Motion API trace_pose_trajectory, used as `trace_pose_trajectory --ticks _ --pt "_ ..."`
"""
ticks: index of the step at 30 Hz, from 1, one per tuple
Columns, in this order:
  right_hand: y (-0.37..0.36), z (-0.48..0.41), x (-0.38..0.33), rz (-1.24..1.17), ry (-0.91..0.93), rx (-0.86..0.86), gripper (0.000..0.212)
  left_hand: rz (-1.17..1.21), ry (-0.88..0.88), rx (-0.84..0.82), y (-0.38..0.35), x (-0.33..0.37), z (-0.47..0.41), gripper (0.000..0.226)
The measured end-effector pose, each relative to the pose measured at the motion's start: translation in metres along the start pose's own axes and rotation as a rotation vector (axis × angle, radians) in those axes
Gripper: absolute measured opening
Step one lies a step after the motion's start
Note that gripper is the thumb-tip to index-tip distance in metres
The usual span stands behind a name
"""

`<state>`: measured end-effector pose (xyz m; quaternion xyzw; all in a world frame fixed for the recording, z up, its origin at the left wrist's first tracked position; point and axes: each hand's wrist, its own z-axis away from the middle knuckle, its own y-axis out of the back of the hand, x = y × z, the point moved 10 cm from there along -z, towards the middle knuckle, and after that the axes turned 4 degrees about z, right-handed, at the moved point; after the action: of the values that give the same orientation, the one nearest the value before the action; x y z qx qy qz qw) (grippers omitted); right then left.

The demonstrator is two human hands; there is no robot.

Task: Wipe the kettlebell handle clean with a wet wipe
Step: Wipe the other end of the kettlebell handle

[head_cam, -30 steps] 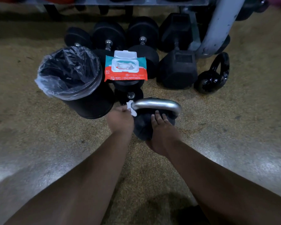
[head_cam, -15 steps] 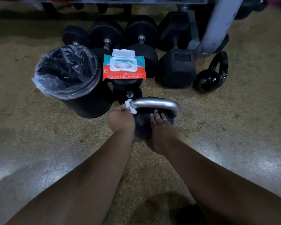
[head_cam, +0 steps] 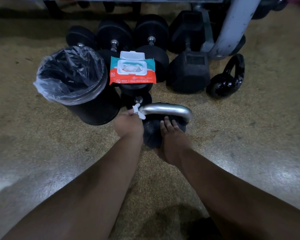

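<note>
A black kettlebell (head_cam: 152,134) with a silver handle (head_cam: 166,109) stands on the floor in front of me. My left hand (head_cam: 128,124) grips a white wet wipe (head_cam: 138,112) wrapped around the handle's left end; only scraps of the wipe show past my fingers. My right hand (head_cam: 173,141) presses against the kettlebell's black body under the handle, with its fingers spread on it. The wipe pack (head_cam: 132,70), teal and orange with its white lid flipped open, lies on a dumbbell just behind.
A black bin (head_cam: 76,84) with a clear plastic liner stands at the left. Several black dumbbells (head_cam: 187,66) sit in a row behind, with a glossy black kettlebell (head_cam: 226,80) at the right. A grey rack post (head_cam: 232,26) rises at the back right.
My left hand with the wipe has stayed at the handle's left end, shifting only slightly. My right hand keeps its hold on the kettlebell's body.
</note>
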<state>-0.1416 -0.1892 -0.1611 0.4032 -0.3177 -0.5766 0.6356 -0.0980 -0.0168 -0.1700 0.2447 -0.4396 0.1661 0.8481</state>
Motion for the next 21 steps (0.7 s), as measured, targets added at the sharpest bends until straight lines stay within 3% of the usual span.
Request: trace_pose_trajectory --ticks 5,10,14,18,21 --pt "0.002 0.000 0.001 -0.029 -0.014 -0.003 0.090 -0.042 0.095 -0.025 -0.001 -0.015 -0.005 0.014" --pt "-0.001 -0.001 0.003 -0.031 -0.010 0.004 0.091 0.069 0.033 0.020 -0.001 -0.008 0.007 0.022" --pt "-0.001 -0.002 0.004 -0.054 -0.012 0.021 0.089 0.076 0.083 0.059 -0.002 -0.006 0.001 0.002" --pt "-0.001 -0.002 0.003 -0.065 -0.014 0.031 0.088 0.106 0.196 0.052 -0.002 -0.020 0.009 0.028" --pt "-0.002 0.000 0.003 -0.048 -0.008 0.026 0.090 0.061 0.093 0.021 0.000 -0.017 0.013 0.022"
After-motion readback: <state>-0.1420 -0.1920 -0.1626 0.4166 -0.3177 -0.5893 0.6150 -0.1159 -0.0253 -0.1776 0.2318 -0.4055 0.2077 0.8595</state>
